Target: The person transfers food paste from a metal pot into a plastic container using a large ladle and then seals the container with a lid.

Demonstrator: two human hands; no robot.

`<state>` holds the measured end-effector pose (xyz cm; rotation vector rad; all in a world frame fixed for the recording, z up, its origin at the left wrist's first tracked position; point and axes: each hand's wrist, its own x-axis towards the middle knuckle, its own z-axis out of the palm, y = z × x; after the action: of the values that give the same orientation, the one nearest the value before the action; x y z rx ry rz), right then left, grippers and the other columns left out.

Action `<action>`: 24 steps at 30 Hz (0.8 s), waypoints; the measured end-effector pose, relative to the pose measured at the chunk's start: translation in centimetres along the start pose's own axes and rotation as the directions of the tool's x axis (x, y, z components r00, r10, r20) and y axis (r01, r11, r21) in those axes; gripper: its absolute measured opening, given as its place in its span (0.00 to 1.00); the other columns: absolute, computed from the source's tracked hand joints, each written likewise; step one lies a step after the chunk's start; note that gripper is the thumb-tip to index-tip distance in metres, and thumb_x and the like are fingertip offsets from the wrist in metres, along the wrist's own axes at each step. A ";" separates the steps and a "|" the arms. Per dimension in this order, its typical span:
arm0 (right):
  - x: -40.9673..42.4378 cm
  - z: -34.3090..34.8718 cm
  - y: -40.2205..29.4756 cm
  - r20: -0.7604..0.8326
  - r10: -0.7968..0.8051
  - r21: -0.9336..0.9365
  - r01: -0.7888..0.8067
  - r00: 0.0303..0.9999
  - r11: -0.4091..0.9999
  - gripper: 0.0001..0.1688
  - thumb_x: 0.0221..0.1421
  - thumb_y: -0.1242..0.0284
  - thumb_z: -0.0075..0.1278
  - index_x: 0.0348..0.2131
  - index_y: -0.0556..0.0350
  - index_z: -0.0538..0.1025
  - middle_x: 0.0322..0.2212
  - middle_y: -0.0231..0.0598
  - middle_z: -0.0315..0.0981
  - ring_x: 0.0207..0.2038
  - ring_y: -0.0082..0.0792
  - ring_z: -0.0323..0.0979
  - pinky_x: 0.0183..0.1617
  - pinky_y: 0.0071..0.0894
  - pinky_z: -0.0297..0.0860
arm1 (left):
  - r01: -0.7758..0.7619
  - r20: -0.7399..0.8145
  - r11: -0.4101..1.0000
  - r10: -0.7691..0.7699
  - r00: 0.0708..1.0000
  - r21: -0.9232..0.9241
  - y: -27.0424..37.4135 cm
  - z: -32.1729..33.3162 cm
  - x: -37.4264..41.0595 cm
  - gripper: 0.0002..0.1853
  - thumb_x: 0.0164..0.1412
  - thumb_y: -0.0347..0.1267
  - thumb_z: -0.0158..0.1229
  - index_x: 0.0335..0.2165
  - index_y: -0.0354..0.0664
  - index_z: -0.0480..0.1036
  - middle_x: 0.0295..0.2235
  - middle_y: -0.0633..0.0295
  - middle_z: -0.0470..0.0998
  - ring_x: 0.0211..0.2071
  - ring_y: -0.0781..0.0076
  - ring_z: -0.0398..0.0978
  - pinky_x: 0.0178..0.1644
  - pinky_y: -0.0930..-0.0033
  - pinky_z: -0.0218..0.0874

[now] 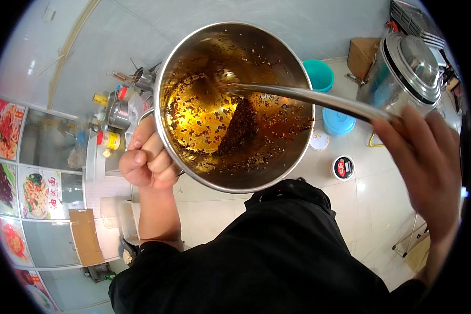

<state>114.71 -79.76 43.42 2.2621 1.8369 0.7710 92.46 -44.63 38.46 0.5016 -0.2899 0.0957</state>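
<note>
A deep stainless steel pot (235,188) is held up in front of me, its open mouth facing my eyes. My left hand (151,155) grips its metal loop handle (146,114) on the left side. Amber oil (198,131) lies inside, with dark flakes floating in it and a dark clump of sediment (241,127). Flakes also cling to the pot's inner wall. In my right hand (420,157) is the long metal handle of a ladle (318,97), crossing over the rim. The ladle's bowl end is blurred inside the pot, so its contents cannot be made out.
A lidded steel drum (406,74) stands at the right beside a cardboard box (361,57). On the tiled floor are a green bucket (318,74), a light-blue lidded bucket (338,121) and a white tub (342,168). Jars (109,139) and steel containers (118,113) crowd the left counter.
</note>
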 end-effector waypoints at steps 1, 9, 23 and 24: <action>0.8 0.9 -0.1 -0.016 -0.003 -0.004 0.003 1.000 1.000 0.22 0.53 0.74 0.59 0.49 0.50 0.77 0.40 0.39 0.70 0.38 0.30 0.67 0.31 0.24 0.63 | 0.016 0.005 1.000 -0.016 1.000 0.003 0.1 0.3 0.2 0.12 0.54 0.17 0.51 0.29 0.45 0.60 0.20 0.68 0.61 0.13 0.83 0.50 0.15 0.78 0.40; -1.0 0.1 0.3 0.028 0.073 0.140 -0.076 0.997 0.987 0.24 0.53 0.74 0.58 0.51 0.49 0.75 0.36 0.37 0.66 0.35 0.31 0.65 0.35 0.24 0.65 | -0.037 -0.046 0.999 0.038 0.998 0.027 0.0 2.0 -0.8 0.13 0.53 0.16 0.50 0.27 0.45 0.58 0.19 0.68 0.60 0.12 0.83 0.49 0.14 0.78 0.39; -0.3 2.2 -3.6 0.195 0.303 0.632 -0.355 0.933 0.689 0.29 0.47 0.92 0.48 0.49 0.55 0.77 0.28 0.47 0.70 0.27 0.40 0.71 0.31 0.36 0.66 | 0.003 -0.028 0.998 -0.002 1.000 0.059 0.2 1.3 -2.1 0.14 0.51 0.15 0.50 0.25 0.46 0.58 0.17 0.69 0.59 0.12 0.82 0.49 0.14 0.76 0.38; -1.3 2.2 -4.0 0.243 0.312 0.707 -0.387 0.919 0.591 0.30 0.47 0.92 0.47 0.50 0.57 0.76 0.28 0.46 0.70 0.26 0.41 0.71 0.31 0.35 0.66 | 0.001 -0.013 0.998 0.000 1.000 0.059 -0.3 1.0 -2.3 0.14 0.51 0.15 0.50 0.25 0.46 0.58 0.17 0.69 0.59 0.12 0.83 0.49 0.14 0.75 0.38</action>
<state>112.01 -79.46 39.53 3.1577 1.8995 -0.1639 90.06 -45.39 38.50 0.5591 -0.2751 0.1075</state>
